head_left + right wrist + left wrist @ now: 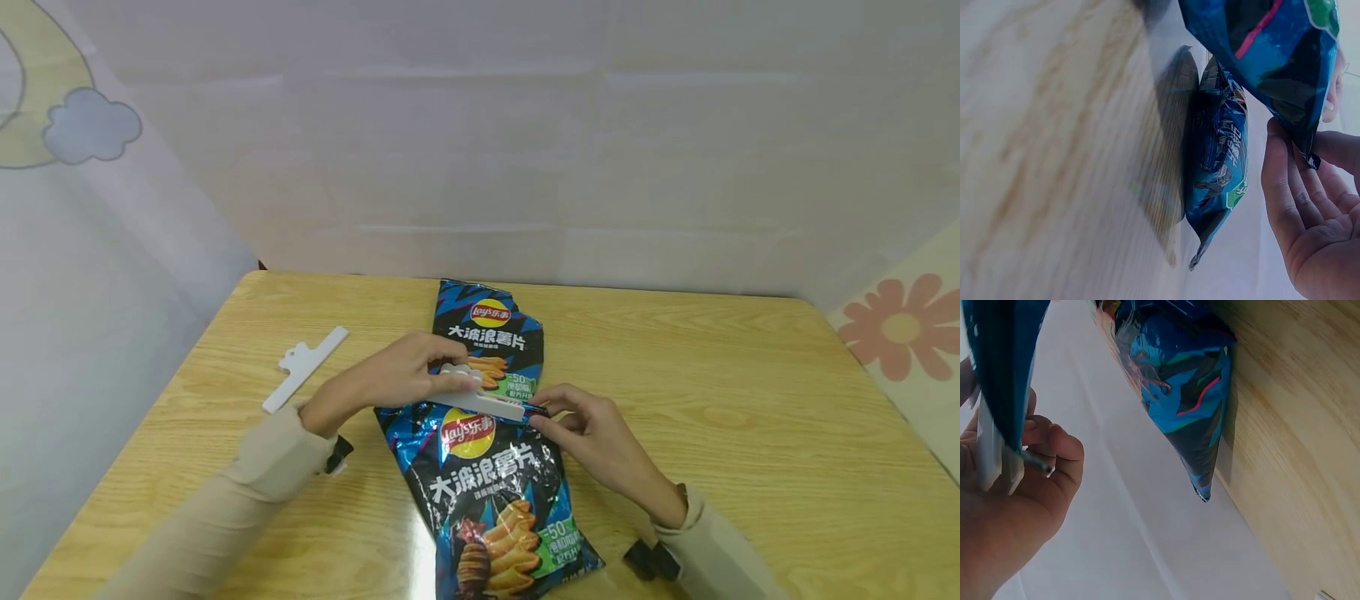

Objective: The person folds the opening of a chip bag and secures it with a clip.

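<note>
The nearer blue-and-black chip bag (498,475) has a white bag clip (498,406) lying across its top edge. My left hand (401,372) grips the clip by its scalloped handle, fingers bent over it. At the bag's top right corner, my right hand (596,433) pinches the folded edge between thumb and fingers; the right wrist view shows this corner (1300,134) from below. Behind lies a second chip bag (487,325) of the same print, flat on the table, its lower part hidden by the left hand and the nearer bag.
Another white bag clip (303,369) lies on the wooden table (712,400) to the left of my left hand. A pale cloth wall (480,150) rises right behind the table's far edge.
</note>
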### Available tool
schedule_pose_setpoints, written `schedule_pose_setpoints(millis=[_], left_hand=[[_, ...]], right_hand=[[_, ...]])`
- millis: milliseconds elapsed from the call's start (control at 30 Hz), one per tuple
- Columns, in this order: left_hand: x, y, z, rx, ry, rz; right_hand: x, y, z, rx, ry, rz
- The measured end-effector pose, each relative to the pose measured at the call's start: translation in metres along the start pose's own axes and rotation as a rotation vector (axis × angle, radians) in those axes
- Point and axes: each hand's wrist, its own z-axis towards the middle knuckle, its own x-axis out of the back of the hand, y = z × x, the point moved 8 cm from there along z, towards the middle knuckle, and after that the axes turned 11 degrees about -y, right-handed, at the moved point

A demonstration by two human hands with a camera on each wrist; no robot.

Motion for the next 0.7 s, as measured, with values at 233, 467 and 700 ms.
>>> schedule_pose_setpoints(millis=[233,467,700], left_hand=[[-0.0036,0.0013,0.0046,0.011,-0.009,0.008],[-0.0057,0.0006,0.0065,0.009,-0.012,0.001],[-0.0061,-0.0002,0.0067,0.003,-0.003,0.015]], right_hand=[[-0.0006,0.0003,0.0005,-0.013,0.002,0.003],[-0.0007,-0.0002,0.0008,-0.005,-0.001,0.010],[-0.0002,0.0024,-0.0021,-0.035,-0.045,0.006]])
